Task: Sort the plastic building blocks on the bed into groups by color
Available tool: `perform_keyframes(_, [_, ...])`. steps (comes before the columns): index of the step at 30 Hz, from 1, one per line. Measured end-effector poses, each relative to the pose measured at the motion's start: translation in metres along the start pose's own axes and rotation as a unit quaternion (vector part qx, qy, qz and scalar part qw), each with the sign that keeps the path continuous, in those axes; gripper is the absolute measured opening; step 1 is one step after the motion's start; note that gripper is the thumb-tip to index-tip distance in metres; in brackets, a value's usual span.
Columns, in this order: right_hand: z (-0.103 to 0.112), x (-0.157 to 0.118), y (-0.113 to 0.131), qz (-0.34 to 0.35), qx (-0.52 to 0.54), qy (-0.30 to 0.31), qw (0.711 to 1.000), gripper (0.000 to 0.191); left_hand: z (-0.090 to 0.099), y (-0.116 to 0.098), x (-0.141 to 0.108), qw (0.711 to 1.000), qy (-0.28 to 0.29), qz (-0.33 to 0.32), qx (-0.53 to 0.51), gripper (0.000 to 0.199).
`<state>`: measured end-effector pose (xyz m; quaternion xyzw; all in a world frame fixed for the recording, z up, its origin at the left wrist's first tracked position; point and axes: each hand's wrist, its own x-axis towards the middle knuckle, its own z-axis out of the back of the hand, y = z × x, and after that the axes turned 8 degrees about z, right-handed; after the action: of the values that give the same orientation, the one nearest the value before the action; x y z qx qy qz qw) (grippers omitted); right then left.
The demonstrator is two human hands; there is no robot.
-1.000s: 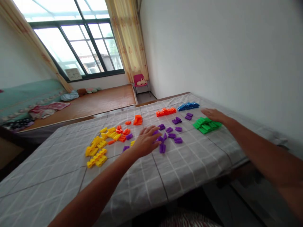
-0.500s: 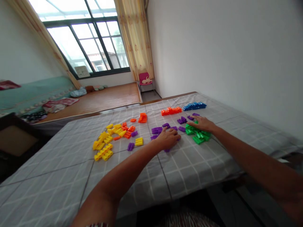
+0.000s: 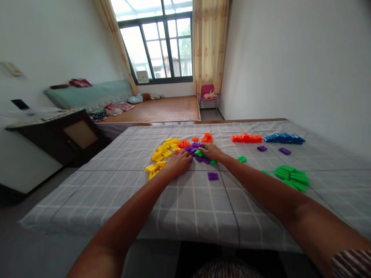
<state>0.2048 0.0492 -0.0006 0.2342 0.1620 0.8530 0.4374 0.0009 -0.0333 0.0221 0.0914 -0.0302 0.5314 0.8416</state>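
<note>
Purple pieces lie bunched between my two hands on the checked cloth. My left hand rests palm down at their left side, fingers spread, close to the yellow pieces. On their right side, my right hand lies over purple and green pieces with its fingers apart. Orange pieces sit just behind the hands. One purple piece is nearer the front. A larger green group lies to the right, beyond my right forearm.
A red-orange row and a blue row stand at the back right of the cloth-covered table. Two purple pieces lie before them. A dark cabinet stands at the left, and a wall runs along the right.
The view has turned left. Both hands have moved left across the cloth, and the purple pieces, with some green ones, now lie against the yellow and orange ones. My right hand has left the main green group.
</note>
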Motion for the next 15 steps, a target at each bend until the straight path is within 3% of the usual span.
perform_keyframes(4, [-0.004,0.016,0.047,0.058,0.170,0.028,0.983,0.042,0.001,0.031,-0.021,0.995,-0.025,0.093,0.019,0.026])
perform_keyframes(6, [0.009,0.011,0.059,0.077,0.234,0.017,0.969,0.046,0.004,0.041,-0.027,0.990,-0.036,0.137,0.024,0.027])
perform_keyframes(8, [0.032,-0.004,0.054,0.077,0.246,-0.018,0.966,0.050,0.010,0.047,-0.030,0.981,-0.061,0.180,0.032,0.027])
perform_keyframes(11, [0.082,-0.043,0.012,0.067,0.154,-0.056,0.984,0.055,0.020,0.041,-0.024,0.976,-0.105,0.191,0.025,0.027])
perform_keyframes(13, [0.120,-0.083,-0.033,0.028,0.060,-0.073,0.995,0.055,0.024,0.023,-0.013,0.982,-0.117,0.148,-0.004,0.030])
perform_keyframes(15, [0.153,-0.132,-0.081,-0.053,-0.012,-0.080,0.995,0.056,0.025,-0.006,0.000,0.990,-0.112,0.069,-0.041,0.031])
